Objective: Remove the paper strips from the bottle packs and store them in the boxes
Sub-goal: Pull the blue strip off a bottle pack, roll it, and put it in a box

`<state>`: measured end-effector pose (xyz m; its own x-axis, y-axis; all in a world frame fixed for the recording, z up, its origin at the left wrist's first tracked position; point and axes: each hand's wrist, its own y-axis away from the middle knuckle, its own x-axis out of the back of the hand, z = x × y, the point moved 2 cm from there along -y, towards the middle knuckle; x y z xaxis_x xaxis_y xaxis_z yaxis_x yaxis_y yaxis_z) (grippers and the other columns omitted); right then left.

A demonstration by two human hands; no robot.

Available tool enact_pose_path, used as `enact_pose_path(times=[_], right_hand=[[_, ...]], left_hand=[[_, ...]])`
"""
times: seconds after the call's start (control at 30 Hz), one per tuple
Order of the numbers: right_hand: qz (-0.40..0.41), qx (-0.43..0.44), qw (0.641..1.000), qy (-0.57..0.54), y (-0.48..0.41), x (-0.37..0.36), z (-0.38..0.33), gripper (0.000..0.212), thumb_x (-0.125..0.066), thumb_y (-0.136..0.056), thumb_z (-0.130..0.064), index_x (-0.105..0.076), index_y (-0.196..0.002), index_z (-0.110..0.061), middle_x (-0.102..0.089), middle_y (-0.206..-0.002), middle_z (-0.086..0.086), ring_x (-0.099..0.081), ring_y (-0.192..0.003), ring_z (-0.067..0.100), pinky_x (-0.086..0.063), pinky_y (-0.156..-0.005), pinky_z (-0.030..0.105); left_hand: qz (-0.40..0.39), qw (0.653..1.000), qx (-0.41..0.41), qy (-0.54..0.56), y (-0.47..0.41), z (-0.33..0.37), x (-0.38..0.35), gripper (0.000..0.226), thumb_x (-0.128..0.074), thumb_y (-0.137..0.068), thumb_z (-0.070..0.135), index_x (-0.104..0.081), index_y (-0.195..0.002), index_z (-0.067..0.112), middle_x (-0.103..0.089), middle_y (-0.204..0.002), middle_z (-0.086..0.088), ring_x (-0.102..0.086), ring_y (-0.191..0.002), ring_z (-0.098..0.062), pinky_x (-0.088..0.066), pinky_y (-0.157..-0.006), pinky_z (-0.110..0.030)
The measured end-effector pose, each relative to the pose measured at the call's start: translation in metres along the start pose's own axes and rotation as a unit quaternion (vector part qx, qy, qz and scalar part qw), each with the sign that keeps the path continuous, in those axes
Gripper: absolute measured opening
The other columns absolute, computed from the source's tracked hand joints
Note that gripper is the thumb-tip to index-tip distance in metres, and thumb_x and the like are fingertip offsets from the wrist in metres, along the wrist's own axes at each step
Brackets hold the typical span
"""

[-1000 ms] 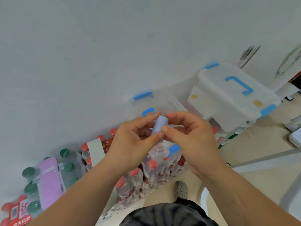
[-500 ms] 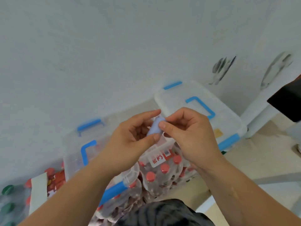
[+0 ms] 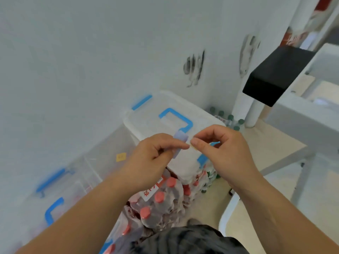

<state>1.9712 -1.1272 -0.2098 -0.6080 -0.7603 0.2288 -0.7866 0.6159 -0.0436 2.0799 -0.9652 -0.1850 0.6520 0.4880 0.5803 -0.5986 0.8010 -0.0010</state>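
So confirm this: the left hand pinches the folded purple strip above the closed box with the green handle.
Wrong on the handle: the head view shows it blue, not green. The left hand does pinch the folded purple strip above the closed box.

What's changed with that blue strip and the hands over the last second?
The right hand has let go of the folded blue paper strip and drawn slightly off to the right, fingertips pinched on a small yellowish bit. The left hand still pinches the strip, held above the lidded clear box. The strip is not yet stored.
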Motion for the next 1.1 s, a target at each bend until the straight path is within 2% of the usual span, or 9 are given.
enact_pose_path(times=[0.13, 0.27, 0.33, 0.4, 0.53, 0.73, 0.9, 1.03, 1.1], right_hand=[[0.082, -0.056, 0.994, 0.037, 0.006, 0.018, 0.037, 0.013, -0.081, -0.082, -0.033, -0.071, -0.090, -0.031, -0.068, -0.094, -0.010, -0.062, -0.083, 0.009, -0.046, -0.071, 0.022], [0.087, -0.090, 0.992, 0.036, 0.013, 0.009, 0.052, 0.038, -0.082, -0.080, -0.042, -0.061, -0.111, -0.043, -0.051, -0.116, -0.010, -0.064, -0.092, 0.010, -0.053, -0.078, 0.026], [0.083, -0.088, 0.992, 0.046, 0.014, -0.001, 0.053, 0.044, -0.082, -0.079, -0.046, -0.058, -0.116, -0.047, -0.043, -0.120, -0.011, -0.064, -0.092, 0.010, -0.055, -0.082, 0.026], [0.093, -0.086, 0.990, 0.059, 0.013, -0.009, 0.054, 0.042, -0.081, -0.079, -0.047, -0.058, -0.114, -0.047, -0.039, -0.120, -0.010, -0.065, -0.085, 0.012, -0.057, -0.082, 0.027], [0.110, -0.081, 0.989, 0.054, 0.010, -0.018, 0.061, 0.033, -0.082, -0.077, -0.042, -0.060, -0.101, -0.044, -0.041, -0.114, -0.017, -0.066, -0.086, 0.016, -0.061, -0.075, 0.038], [0.111, -0.084, 0.990, -0.013, 0.010, -0.015, 0.068, 0.028, -0.081, -0.080, -0.030, -0.063, -0.097, -0.045, -0.047, -0.116, -0.016, -0.068, -0.077, 0.016, -0.062, -0.071, 0.040], [0.098, -0.083, 0.990, -0.051, 0.016, -0.011, 0.068, 0.038, -0.069, -0.082, -0.013, -0.067, -0.102, -0.046, -0.051, -0.123, -0.021, -0.069, -0.087, 0.019, -0.061, -0.076, 0.044], [0.081, -0.089, 0.981, -0.150, 0.019, -0.003, 0.074, 0.043, -0.065, -0.089, -0.001, -0.071, -0.110, -0.038, -0.053, -0.136, -0.012, -0.071, -0.097, 0.031, -0.063, -0.079, 0.048], [0.079, -0.104, 0.969, -0.210, 0.021, 0.008, 0.076, 0.044, -0.061, -0.092, 0.005, -0.071, -0.116, -0.030, -0.058, -0.136, -0.007, -0.073, -0.099, 0.027, -0.064, -0.080, 0.044]], left_hand=[[0.023, 0.995, -0.010, -0.092, -0.014, -0.010, -0.012, 0.032, -0.056, -0.097, 0.009, -0.076, -0.102, 0.033, -0.065, -0.093, 0.010, -0.059, -0.092, -0.002, -0.041, -0.078, -0.005], [0.005, 0.988, -0.035, -0.148, -0.017, -0.015, -0.025, 0.027, -0.065, -0.090, 0.011, -0.078, -0.105, 0.030, -0.063, -0.099, 0.007, -0.059, -0.090, -0.003, -0.041, -0.074, -0.004], [-0.010, 0.985, -0.044, -0.166, -0.018, -0.015, -0.030, 0.029, -0.075, -0.081, 0.024, -0.076, -0.109, 0.033, -0.061, -0.102, 0.008, -0.058, -0.092, -0.002, -0.043, -0.077, -0.007], [-0.020, 0.981, -0.044, -0.190, -0.018, -0.016, -0.032, 0.046, -0.084, -0.069, 0.041, -0.073, -0.114, 0.036, -0.058, -0.104, 0.010, -0.056, -0.094, -0.002, -0.043, -0.081, -0.009], [-0.029, 0.968, -0.063, -0.243, -0.016, -0.022, -0.034, 0.069, -0.089, -0.052, 0.053, -0.072, -0.115, 0.035, -0.055, -0.104, 0.008, -0.055, -0.093, -0.009, -0.048, -0.086, -0.022], [-0.009, 0.953, -0.077, -0.292, -0.017, -0.029, -0.038, 0.055, -0.091, -0.051, 0.053, -0.077, -0.099, 0.029, -0.059, -0.107, 0.002, -0.057, -0.095, -0.017, -0.049, -0.085, -0.029], [0.005, 0.952, -0.074, -0.297, -0.018, -0.028, -0.038, 0.059, -0.090, -0.051, 0.054, -0.077, -0.103, 0.030, -0.058, -0.104, 0.005, -0.055, -0.094, -0.014, -0.039, -0.083, -0.020], [0.011, 0.957, -0.081, -0.279, -0.019, -0.020, -0.038, 0.065, -0.089, -0.052, 0.056, -0.075, -0.110, 0.030, -0.055, -0.104, 0.010, -0.053, -0.095, -0.012, -0.036, -0.083, -0.016], [0.012, 0.964, -0.084, -0.254, -0.021, -0.016, -0.042, 0.065, -0.087, -0.053, 0.058, -0.073, -0.111, 0.033, -0.055, -0.104, 0.011, -0.052, -0.095, -0.009, -0.036, -0.082, -0.010]])
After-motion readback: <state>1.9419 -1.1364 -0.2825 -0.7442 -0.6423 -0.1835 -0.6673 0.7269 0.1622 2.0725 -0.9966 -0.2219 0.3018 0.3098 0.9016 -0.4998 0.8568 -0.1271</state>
